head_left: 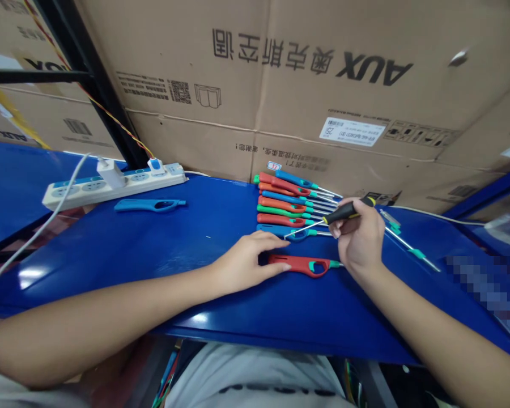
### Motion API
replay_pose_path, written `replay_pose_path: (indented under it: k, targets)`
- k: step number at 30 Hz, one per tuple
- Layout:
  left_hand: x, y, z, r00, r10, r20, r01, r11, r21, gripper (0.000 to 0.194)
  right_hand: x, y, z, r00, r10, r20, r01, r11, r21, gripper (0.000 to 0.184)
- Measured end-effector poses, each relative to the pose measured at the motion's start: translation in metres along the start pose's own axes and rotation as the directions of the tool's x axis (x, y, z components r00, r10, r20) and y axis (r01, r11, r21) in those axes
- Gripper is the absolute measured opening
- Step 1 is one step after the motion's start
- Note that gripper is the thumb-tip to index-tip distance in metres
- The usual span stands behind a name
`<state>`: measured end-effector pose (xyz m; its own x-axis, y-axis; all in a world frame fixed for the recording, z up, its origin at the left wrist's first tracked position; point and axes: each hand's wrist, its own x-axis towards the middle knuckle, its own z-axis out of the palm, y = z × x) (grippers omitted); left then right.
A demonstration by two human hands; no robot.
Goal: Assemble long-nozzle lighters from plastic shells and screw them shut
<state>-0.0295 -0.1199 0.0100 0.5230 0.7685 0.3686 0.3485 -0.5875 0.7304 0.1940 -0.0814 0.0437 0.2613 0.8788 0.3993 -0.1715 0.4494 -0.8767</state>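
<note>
In the head view my right hand [361, 235] is closed round the black and yellow handle of a screwdriver [348, 212]. Its thin shaft slants down to the left, and the tip is close to my left index finger. My left hand [249, 258] is at the handle end of a red gas lighter [300, 265], thumb lying on it and index finger stretched along its far side. This lighter lies flat, its nozzle end partly hidden behind my right hand. Just beyond, several lighters lie in a row, among them a blue lighter [270, 229] and a green lighter [280, 209].
A blue lighter body [148, 205] without a metal tube lies on the left. Behind it is a white power strip [119, 184] with plugs and a cable. Metal lighter tubes [410, 246] lie on the right. Large cardboard boxes [280, 102] stand behind the blue table [221, 317].
</note>
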Motion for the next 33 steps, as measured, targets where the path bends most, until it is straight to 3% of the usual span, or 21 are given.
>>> replay_pose_path:
  k: [3, 9, 20, 33]
  targets:
    - [0.004, 0.003, -0.002, 0.987, -0.127, -0.098, 0.113, 0.984, -0.141, 0.032, -0.002, 0.004, -0.004, 0.998, 0.060, -0.026, -0.058, 0.996, 0.065, 0.024]
    - [0.008, 0.006, -0.003, 0.966, -0.238, -0.104, 0.200, 0.937, -0.288, 0.019, -0.004, 0.007, -0.003, 0.994, 0.106, 0.016, -0.107, 0.989, 0.097, 0.025]
    - [0.005, 0.011, -0.006, 0.985, -0.068, -0.160, 0.047, 0.990, -0.133, 0.008, -0.006, 0.004, -0.002, 0.983, 0.175, 0.061, -0.180, 0.979, 0.098, 0.026]
    - [0.005, 0.010, -0.007, 0.985, -0.004, -0.174, -0.008, 0.998, -0.067, 0.007, -0.006, 0.004, -0.003, 0.985, 0.164, 0.046, -0.168, 0.980, 0.108, 0.023]
